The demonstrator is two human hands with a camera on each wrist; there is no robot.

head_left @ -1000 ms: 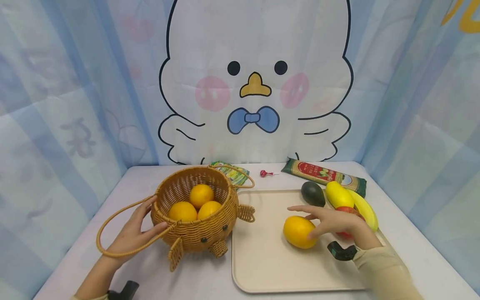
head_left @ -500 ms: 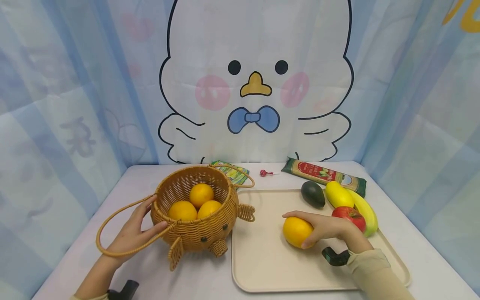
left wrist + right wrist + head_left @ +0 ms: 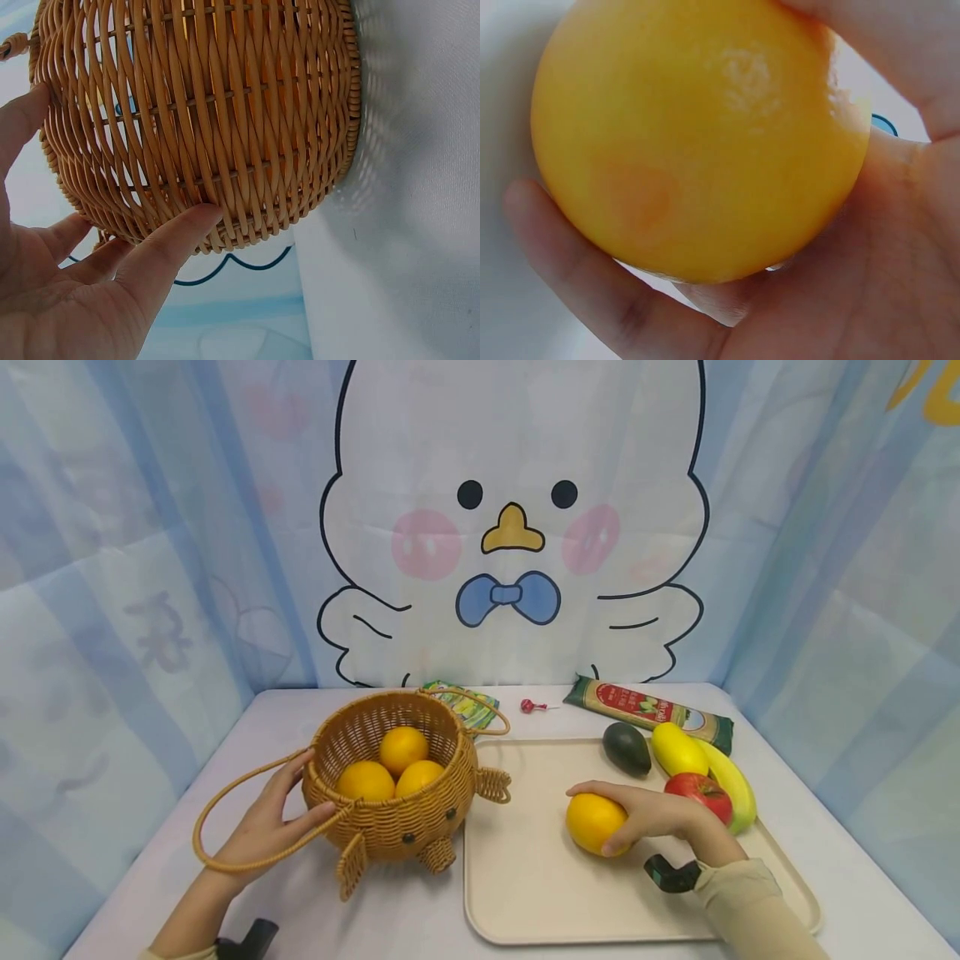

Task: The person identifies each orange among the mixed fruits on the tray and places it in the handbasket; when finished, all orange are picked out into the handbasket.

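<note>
A wicker basket (image 3: 375, 831) with an animal face stands on the left of the table, holding three oranges (image 3: 365, 782). My left hand (image 3: 258, 831) reaches through its near handle loop (image 3: 225, 867) and rests against the basket's side. In the left wrist view, its spread, fairly straight fingers touch the weave (image 3: 225, 112). Over the beige tray (image 3: 525, 893), my right hand (image 3: 660, 818) grips another orange (image 3: 594, 824) between thumb and fingers. The right wrist view shows the fingers curved round this orange (image 3: 697, 142); whether it touches the tray is unclear.
On the tray's right side lie an avocado (image 3: 626, 748), a yellow fruit (image 3: 677, 749), a banana (image 3: 731, 785) and a red apple (image 3: 699, 795). Behind are a green packet (image 3: 472, 708), a lollipop (image 3: 528, 706) and a long pasta packet (image 3: 648, 708). Curtains surround the table.
My right hand has closed round the orange on the tray, shifting slightly left and uncovering the apple. It has held still over the last half second. My left hand and the basket have stayed put.
</note>
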